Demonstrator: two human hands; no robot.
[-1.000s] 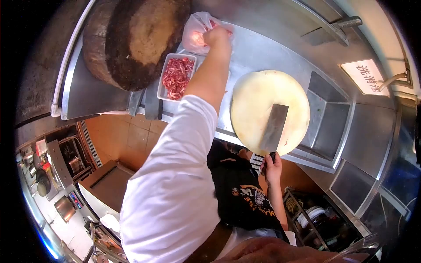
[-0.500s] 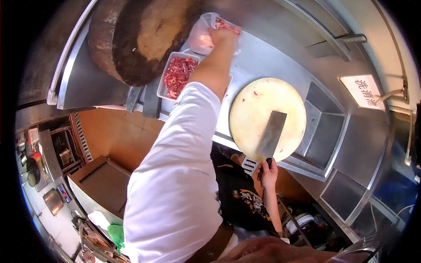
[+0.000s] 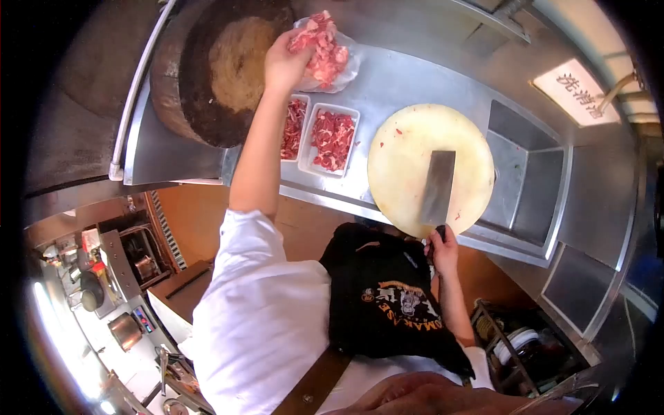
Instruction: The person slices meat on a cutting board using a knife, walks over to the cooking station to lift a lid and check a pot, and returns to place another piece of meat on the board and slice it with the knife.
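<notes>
My left hand (image 3: 286, 63) is closed on a clump of raw sliced meat (image 3: 326, 55), lifted over a clear plastic bag (image 3: 346, 75). Below it, two white rectangular trays stand side by side, with red meat strips (image 3: 333, 140) in the right one and more strips (image 3: 293, 128) in the left one, which my forearm partly covers. My right hand (image 3: 444, 252) grips the dark handle of a cleaver (image 3: 438, 187) at the near edge of a round, pale cutting board (image 3: 398, 169). The blade lies over the board, where a few small meat bits show.
A thick, round wooden block (image 3: 242, 69) stands at the upper left of the metal counter (image 3: 408, 72). To the right of the board is a steel sink (image 3: 538, 187). A sign (image 3: 574, 92) hangs on the wall; a rack with dishes (image 3: 519, 346) sits low at the right.
My left hand has come out of the bag and moved left, lifting the meat clump. The second tray is now in plain view. My right hand still holds the cleaver on the board.
</notes>
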